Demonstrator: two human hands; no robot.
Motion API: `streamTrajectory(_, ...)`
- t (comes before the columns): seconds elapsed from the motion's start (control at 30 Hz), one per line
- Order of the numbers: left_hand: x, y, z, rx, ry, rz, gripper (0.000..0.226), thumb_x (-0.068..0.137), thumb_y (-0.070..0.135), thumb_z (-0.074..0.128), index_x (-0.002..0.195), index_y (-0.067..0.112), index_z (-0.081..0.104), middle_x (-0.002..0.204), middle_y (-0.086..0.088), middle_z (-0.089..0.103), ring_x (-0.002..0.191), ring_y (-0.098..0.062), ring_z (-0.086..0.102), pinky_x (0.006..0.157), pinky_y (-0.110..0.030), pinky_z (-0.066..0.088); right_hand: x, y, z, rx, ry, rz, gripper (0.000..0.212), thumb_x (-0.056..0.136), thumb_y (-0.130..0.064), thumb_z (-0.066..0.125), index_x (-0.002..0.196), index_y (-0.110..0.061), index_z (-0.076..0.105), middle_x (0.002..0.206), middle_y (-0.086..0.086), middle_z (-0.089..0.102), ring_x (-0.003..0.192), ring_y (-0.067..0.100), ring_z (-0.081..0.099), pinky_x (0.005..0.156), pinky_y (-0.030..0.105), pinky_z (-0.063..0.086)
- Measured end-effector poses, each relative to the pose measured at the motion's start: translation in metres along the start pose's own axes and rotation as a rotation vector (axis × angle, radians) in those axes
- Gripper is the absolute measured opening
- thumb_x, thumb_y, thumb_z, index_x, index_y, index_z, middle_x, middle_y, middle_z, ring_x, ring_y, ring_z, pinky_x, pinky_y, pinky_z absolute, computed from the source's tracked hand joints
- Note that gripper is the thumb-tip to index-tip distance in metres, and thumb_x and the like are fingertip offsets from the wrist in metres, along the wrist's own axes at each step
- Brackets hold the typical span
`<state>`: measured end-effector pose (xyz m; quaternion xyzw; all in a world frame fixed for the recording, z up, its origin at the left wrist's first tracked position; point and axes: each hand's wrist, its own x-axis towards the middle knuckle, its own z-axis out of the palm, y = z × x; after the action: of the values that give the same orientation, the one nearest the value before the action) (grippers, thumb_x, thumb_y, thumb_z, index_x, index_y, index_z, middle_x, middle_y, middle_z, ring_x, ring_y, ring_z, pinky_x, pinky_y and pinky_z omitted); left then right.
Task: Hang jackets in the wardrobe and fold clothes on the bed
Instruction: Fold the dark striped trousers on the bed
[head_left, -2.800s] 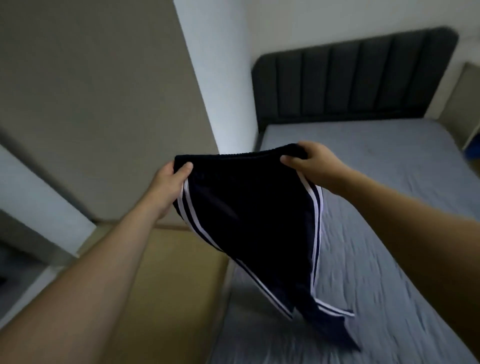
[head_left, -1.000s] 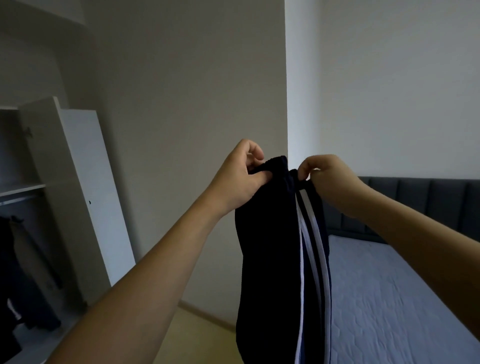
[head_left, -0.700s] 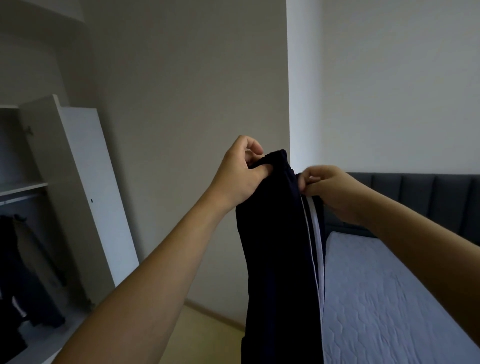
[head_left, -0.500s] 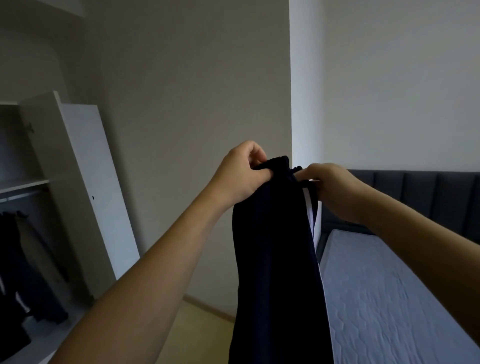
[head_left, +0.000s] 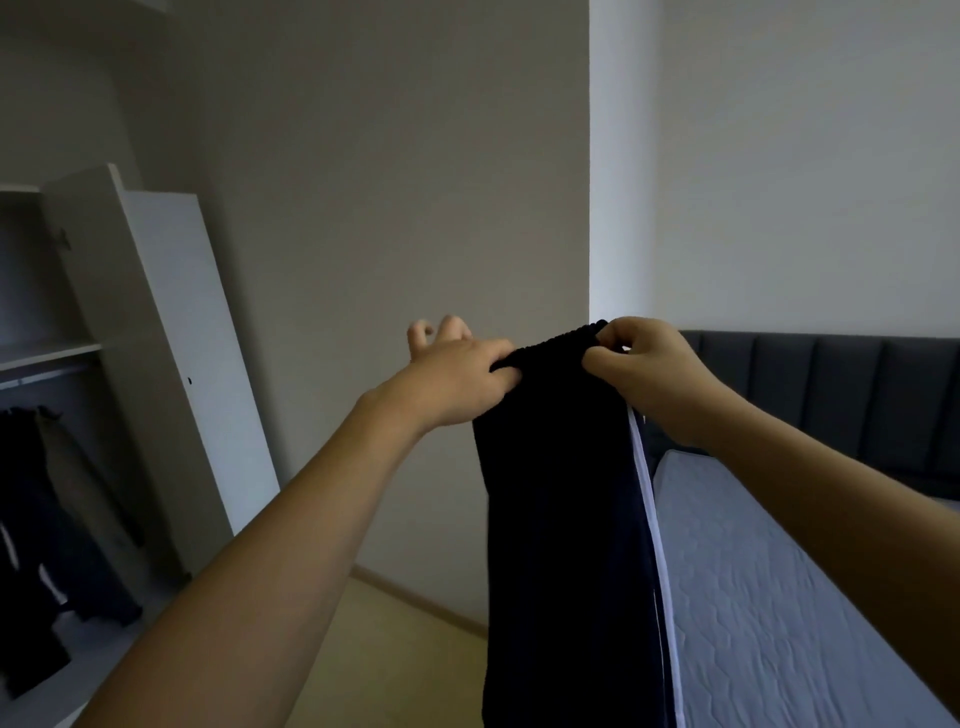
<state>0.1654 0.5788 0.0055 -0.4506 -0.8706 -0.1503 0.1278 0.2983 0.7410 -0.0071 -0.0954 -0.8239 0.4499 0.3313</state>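
Dark navy track pants (head_left: 561, 519) with white side stripes hang straight down in front of me, held up by the elastic waistband. My left hand (head_left: 457, 379) pinches the waistband's left end between thumb and forefinger, with its other fingers lifted and spread. My right hand (head_left: 644, 369) grips the waistband's right end with curled fingers. The pants hang over the left edge of the bed (head_left: 779, 597), which has a grey quilted mattress. The legs' lower ends are out of frame.
An open white wardrobe (head_left: 156, 338) stands at the left, with dark jackets (head_left: 36, 519) hanging under its shelf. A dark padded headboard (head_left: 831, 395) backs the bed. Pale wood floor (head_left: 374, 649) lies between wardrobe and bed.
My hands have moved apart along the waistband, stretching it wider. My left hand's outer fingers have lifted off the cloth. The white stripes have turned to the right edge.
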Motion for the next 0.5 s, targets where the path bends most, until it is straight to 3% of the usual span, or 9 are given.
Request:
streamTrajectory(0.07,0.0,-0.002,0.011,0.301,0.411,0.173,0.025,0.091,0.041,0.034,0.083,0.027,0.053,0.087,0.002,0.055,0.093,-0.016,0.023,0.092,-0.043,0.014,-0.001,-0.001,0.006,0.014,0.04,-0.024,0.012,0.083,-0.015,0.063,0.076,-0.007,0.057,0.059,0.003,0.049,0.049,0.012,0.047,0.044,0.023,0.039)
streamTrajectory(0.1,0.0,-0.003,0.019,0.308,0.605,0.204,0.025,0.09,0.041,0.037,0.087,0.023,0.054,0.088,0.003,0.059,0.093,-0.02,0.033,0.088,-0.042,0.019,0.0,-0.003,0.008,0.047,0.073,-0.039,0.013,0.082,-0.015,0.064,0.075,-0.008,0.055,0.058,0.003,0.048,0.05,0.013,0.047,0.044,0.024,0.038)
streamTrajectory(0.17,-0.002,-0.005,0.037,-0.016,0.801,0.108,0.031,0.089,0.043,0.051,0.11,0.02,0.053,0.11,0.003,0.056,0.103,-0.023,0.042,0.089,-0.04,0.027,0.003,-0.01,0.01,0.126,0.117,-0.066,0.015,0.077,-0.017,0.065,0.072,-0.013,0.052,0.058,0.001,0.047,0.049,0.014,0.048,0.044,0.024,0.038)
streamTrajectory(0.23,-0.004,-0.006,0.051,-0.675,0.639,-0.154,0.063,0.085,0.048,0.065,0.135,0.022,0.037,0.136,0.0,0.04,0.122,-0.019,0.039,0.1,-0.035,0.036,0.001,-0.013,0.016,0.196,0.114,-0.081,0.015,0.073,-0.019,0.065,0.069,-0.017,0.05,0.056,-0.004,0.048,0.044,0.007,0.048,0.042,0.02,0.038)
streamTrajectory(0.3,-0.004,-0.012,0.065,-1.12,0.275,-0.263,0.063,0.087,0.047,0.066,0.138,0.02,0.041,0.139,-0.005,0.047,0.121,-0.017,0.053,0.099,-0.034,0.047,-0.004,-0.007,0.025,0.279,0.096,-0.062,0.015,0.075,-0.015,0.065,0.072,-0.018,0.05,0.06,-0.004,0.052,0.044,0.003,0.052,0.043,0.018,0.042)
streamTrajectory(0.37,-0.001,-0.019,0.08,-1.22,0.141,-0.218,0.039,0.092,0.035,0.061,0.125,0.015,0.059,0.119,-0.008,0.068,0.103,-0.021,0.068,0.085,-0.035,0.056,-0.011,0.008,0.029,0.361,0.08,-0.011,0.013,0.078,-0.01,0.064,0.082,-0.016,0.053,0.073,0.002,0.058,0.057,0.007,0.062,0.052,0.02,0.05)
streamTrajectory(0.5,0.005,-0.014,0.106,-1.273,0.192,-0.218,0.021,0.091,0.028,0.06,0.108,0.016,0.062,0.108,-0.006,0.07,0.1,-0.025,0.068,0.086,-0.042,0.057,-0.026,0.05,0.023,0.642,0.096,0.198,0.038,0.081,-0.001,0.063,0.104,-0.026,0.045,0.096,0.009,0.061,0.073,0.02,0.069,0.066,0.03,0.059)
